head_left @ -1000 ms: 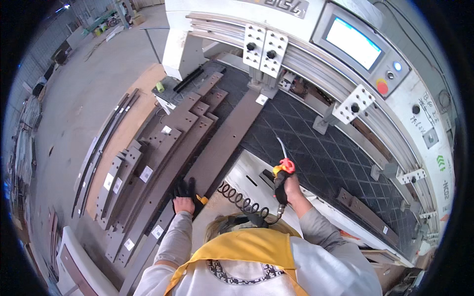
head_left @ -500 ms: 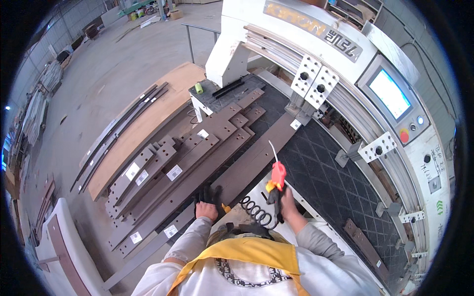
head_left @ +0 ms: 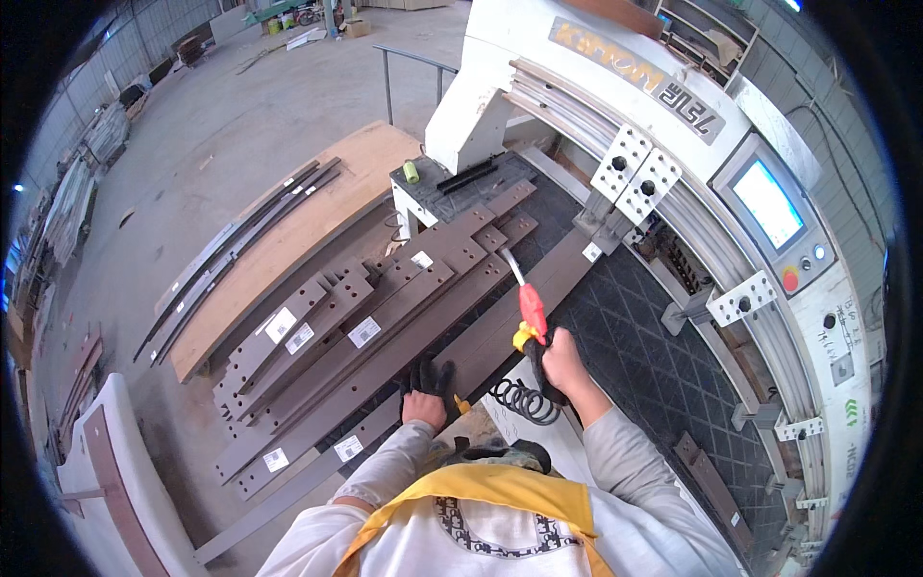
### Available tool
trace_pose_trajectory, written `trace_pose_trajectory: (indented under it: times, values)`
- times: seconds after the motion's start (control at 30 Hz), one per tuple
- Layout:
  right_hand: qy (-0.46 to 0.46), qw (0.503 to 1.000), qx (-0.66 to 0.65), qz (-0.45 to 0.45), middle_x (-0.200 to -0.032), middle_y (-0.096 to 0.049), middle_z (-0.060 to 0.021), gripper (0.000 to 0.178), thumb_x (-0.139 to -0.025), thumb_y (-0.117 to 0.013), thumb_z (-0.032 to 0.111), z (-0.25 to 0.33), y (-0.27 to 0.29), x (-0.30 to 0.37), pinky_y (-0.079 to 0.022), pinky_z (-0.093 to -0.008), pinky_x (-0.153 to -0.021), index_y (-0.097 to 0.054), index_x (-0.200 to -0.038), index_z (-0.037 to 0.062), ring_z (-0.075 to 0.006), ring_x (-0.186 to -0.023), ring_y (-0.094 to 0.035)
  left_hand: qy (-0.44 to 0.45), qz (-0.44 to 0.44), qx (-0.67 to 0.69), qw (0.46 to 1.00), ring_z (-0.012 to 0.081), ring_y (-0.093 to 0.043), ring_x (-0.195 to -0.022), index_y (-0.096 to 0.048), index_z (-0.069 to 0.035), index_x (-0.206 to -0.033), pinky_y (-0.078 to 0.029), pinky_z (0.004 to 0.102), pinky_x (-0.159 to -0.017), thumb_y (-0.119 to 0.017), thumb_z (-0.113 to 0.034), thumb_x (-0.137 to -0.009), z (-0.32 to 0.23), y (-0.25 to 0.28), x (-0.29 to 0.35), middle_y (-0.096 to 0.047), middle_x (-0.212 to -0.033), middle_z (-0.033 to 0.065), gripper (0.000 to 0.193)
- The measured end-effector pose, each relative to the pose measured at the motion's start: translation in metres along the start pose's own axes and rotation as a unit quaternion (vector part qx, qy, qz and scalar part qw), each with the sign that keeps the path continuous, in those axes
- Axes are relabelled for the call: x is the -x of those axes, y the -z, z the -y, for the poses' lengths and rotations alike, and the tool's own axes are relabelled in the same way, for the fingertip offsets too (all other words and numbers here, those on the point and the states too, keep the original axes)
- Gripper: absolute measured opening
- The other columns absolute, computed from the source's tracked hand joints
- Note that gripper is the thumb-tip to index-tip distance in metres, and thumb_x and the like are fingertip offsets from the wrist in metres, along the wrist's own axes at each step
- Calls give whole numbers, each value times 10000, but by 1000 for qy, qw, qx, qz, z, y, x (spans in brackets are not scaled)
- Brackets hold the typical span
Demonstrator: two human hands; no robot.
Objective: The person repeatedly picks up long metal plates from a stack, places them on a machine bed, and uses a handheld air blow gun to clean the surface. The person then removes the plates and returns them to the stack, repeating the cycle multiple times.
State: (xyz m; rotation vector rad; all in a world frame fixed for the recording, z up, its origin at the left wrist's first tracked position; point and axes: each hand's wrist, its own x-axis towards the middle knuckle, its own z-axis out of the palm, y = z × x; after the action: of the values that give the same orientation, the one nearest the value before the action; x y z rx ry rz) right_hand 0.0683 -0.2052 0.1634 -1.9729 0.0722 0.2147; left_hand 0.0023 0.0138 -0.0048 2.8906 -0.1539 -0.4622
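My right hand [head_left: 556,365], in a dark fingerless-looking glove, grips a red air blow gun [head_left: 532,308] with a yellow part and a thin pale nozzle. The nozzle points up and left, over the long brown board [head_left: 510,327]. A black coiled hose [head_left: 524,402] hangs below the gun. My left hand [head_left: 426,392], in a similar black glove, lies on the near end of that board with fingers spread. Beside it sits a small yellow piece [head_left: 461,405], which I cannot identify. To the left, several drilled brown boards [head_left: 385,308] with white labels are stacked in layers.
A white machine [head_left: 486,120] with a lit screen [head_left: 766,204] and a red button [head_left: 790,280] stands to the right. Perforated clamp plates [head_left: 635,178] hang over the black bed [head_left: 635,337]. A wooden panel [head_left: 361,159] carries thin dark strips [head_left: 240,250]. A short brown board [head_left: 711,490] lies lower right.
My right hand has raised the blow gun, and its nozzle now tilts further left over the board. My left hand stays on the board. The whole view has shifted slightly.
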Motion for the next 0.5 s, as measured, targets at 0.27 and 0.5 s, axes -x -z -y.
trace_pose_trajectory:
  times: [0.27,0.5]
  values:
    - [-41,992,59,-102,-741,-610,-126,224,-737,-617,109,-17,5,25,-432,-324,-647,-596,-895,-49,-196,-713,-577,-40,-200,-62,977,293,-566,-903,-688,-67,-791,-412,402,-781,-480,-196,-748,7,-28,0,-642,-861,134,249]
    - [-88,979,43,-177,-755,-620,-169,254,-733,-611,96,-48,31,54,-438,-344,-669,-587,-929,-63,-257,-752,-606,-45,-225,-58,971,294,-561,-911,-685,-75,-834,-403,405,-787,-472,-189,-754,12,-37,-4,-636,-894,137,254]
